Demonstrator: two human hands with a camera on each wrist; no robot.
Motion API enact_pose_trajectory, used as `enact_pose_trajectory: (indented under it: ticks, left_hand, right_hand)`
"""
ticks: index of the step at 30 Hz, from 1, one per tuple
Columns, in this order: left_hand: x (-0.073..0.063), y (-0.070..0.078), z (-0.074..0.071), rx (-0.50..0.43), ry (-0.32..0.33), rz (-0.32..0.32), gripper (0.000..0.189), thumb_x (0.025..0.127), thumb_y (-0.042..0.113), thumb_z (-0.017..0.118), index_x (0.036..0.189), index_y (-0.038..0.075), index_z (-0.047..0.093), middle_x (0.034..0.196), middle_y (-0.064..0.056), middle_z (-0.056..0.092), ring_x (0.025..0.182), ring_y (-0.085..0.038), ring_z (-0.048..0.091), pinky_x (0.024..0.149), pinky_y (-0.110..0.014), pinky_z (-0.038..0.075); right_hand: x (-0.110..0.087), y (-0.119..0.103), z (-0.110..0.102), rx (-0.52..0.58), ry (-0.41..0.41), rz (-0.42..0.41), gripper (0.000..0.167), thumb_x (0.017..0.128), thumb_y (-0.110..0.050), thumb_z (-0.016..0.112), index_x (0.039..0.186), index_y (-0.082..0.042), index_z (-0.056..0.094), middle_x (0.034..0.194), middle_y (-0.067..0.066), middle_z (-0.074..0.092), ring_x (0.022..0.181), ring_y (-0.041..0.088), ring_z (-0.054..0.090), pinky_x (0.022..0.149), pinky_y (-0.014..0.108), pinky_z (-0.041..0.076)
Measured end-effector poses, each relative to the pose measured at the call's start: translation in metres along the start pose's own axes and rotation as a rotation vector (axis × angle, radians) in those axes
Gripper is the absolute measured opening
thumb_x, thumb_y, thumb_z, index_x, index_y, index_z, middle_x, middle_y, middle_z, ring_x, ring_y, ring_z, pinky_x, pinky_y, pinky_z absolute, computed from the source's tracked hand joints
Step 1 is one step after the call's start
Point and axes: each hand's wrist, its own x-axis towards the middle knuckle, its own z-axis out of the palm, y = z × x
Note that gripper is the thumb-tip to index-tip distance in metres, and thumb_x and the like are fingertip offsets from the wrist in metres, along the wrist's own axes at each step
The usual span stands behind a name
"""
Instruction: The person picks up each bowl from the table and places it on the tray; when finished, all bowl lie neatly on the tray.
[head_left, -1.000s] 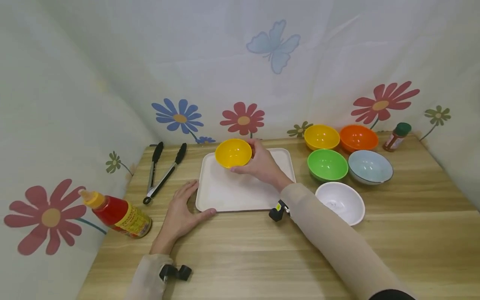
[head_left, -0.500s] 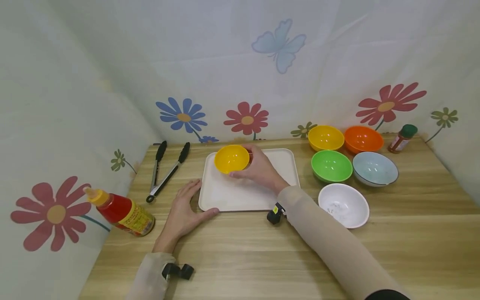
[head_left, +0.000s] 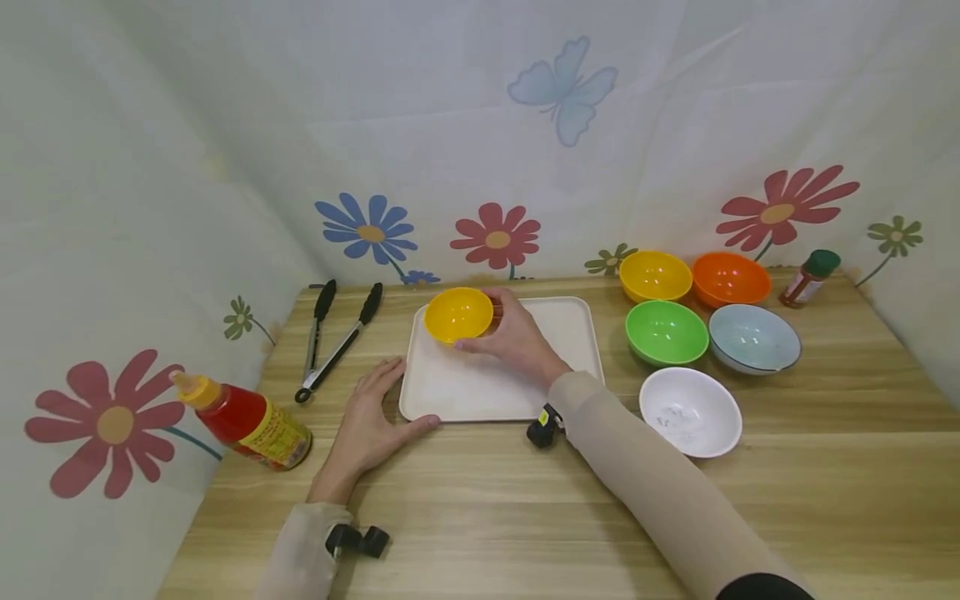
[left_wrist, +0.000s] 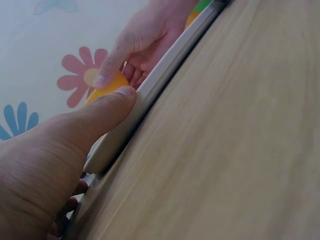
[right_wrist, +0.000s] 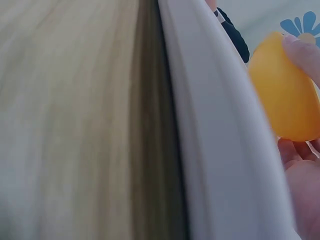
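My right hand (head_left: 517,337) grips a small yellow bowl (head_left: 459,315) by its right side, thumb at the front and fingers behind. The bowl is over the back left part of a white rectangular tray (head_left: 450,400). In the right wrist view the yellow bowl (right_wrist: 282,90) shows its outer wall beyond the tray's rim (right_wrist: 220,125). My left hand (head_left: 371,421) lies at the tray's front left corner, fingers spread along the left side and thumb at the front edge. The left wrist view shows this thumb (left_wrist: 112,107) against the tray's rim.
At the left are black-tipped tongs (head_left: 322,367) and a red sauce bottle (head_left: 251,425). On the right stand another yellow bowl (head_left: 655,277), an orange bowl (head_left: 731,279), a green bowl (head_left: 666,333), a pale blue bowl (head_left: 753,337), a white bowl (head_left: 690,412) and a green-capped jar (head_left: 810,277).
The right hand has shifted the yellow bowl slightly left and lower over the tray, still holding it. The left hand stays at the tray's corner. The head view has turned a little.
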Motion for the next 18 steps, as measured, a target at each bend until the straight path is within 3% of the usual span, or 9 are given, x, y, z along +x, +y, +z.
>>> enact_pose_trajectory:
  ticks: [11, 18]
  left_hand:
    - [0.0, 0.001, 0.0, 0.003, 0.013, 0.022, 0.114, 0.082, 0.07, 0.092, 0.169, 0.011, 0.048, 0.175, -0.014, 0.044, 0.164, -0.042, 0.034, 0.132, -0.073, 0.029]
    - [0.0, 0.001, -0.001, 0.008, 0.008, 0.007, 0.116, 0.081, 0.07, 0.092, 0.169, 0.011, 0.047, 0.176, -0.013, 0.042, 0.164, -0.041, 0.034, 0.133, -0.071, 0.029]
  right_hand:
    - [0.008, -0.006, 0.012, 0.089, 0.028, 0.037, 0.091, 0.086, -0.028, 0.1, 0.158, -0.012, 0.047, 0.151, 0.008, 0.059, 0.134, 0.027, 0.062, 0.12, 0.04, 0.055]
    - [0.011, -0.007, 0.018, 0.111, 0.028, 0.007, 0.086, 0.088, -0.027, 0.099, 0.157, -0.012, 0.05, 0.151, 0.006, 0.059, 0.136, 0.025, 0.063, 0.12, 0.037, 0.055]
